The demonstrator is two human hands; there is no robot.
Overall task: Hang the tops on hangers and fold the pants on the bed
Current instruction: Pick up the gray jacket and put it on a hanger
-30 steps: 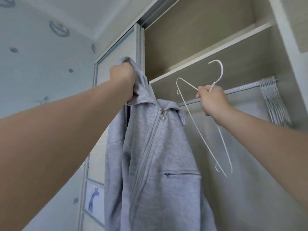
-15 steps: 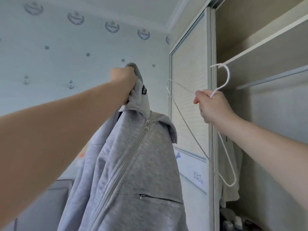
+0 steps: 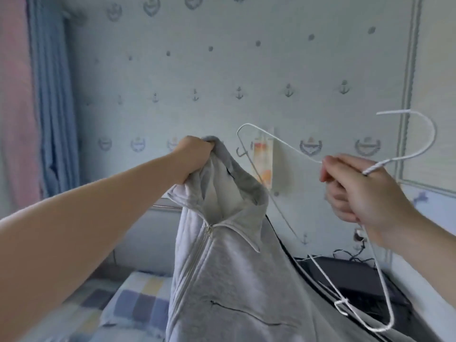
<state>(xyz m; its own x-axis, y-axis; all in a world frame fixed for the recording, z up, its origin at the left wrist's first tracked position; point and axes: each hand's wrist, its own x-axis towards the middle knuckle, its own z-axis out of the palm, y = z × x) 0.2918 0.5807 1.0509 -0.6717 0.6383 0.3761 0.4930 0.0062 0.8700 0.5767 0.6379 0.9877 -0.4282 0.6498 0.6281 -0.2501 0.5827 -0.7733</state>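
Head view, left hand [image 3: 195, 154]: fingers clenched round the hood of the grey zip hoodie [image 3: 237, 280], holding it up over the bed [image 3: 138, 297]
Head view, right hand [image 3: 357, 191]: fingers curled round the neck of the white wire hanger [image 3: 372, 168], raised just right of the hoodie's collar
Backdrop: anchor-patterned wall [image 3: 197, 70]; blue curtain [image 3: 54, 107] at left

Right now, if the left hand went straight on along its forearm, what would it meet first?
Probably the bend of the thin white wire hanger; depth is unclear, otherwise the pale anchor-patterned wall.
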